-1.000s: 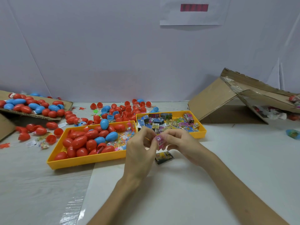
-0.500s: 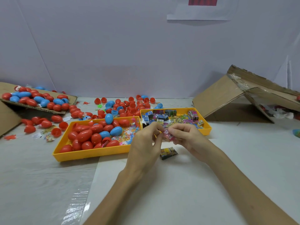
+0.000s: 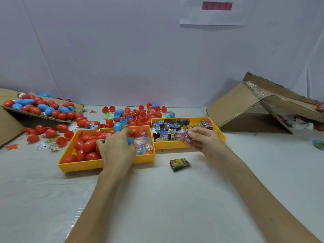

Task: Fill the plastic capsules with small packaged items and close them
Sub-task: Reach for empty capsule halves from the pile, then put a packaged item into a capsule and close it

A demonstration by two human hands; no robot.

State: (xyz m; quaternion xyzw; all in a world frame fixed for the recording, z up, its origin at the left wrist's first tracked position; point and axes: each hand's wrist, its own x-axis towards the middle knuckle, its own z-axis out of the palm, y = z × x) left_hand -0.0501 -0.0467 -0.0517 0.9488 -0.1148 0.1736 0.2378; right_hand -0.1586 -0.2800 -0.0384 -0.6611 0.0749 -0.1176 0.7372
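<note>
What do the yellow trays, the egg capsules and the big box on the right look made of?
Yellow trays: moulded plastic, smooth semi-matte, uniform colour, rounded rims. Egg capsules: hard glossy plastic, bright highlights. Box: brown corrugated cardboard, matte, ragged torn edges, probably clear tape.

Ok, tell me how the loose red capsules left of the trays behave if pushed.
The red capsules look smooth and egg-shaped, so a push would probably send them rolling. Their glossy shells suggest hard, likely light plastic that may slip from a loose pinch.

The left hand [image 3: 116, 149] covers part of the yellow tray [image 3: 78, 166]; its grip cannot be told.
</note>
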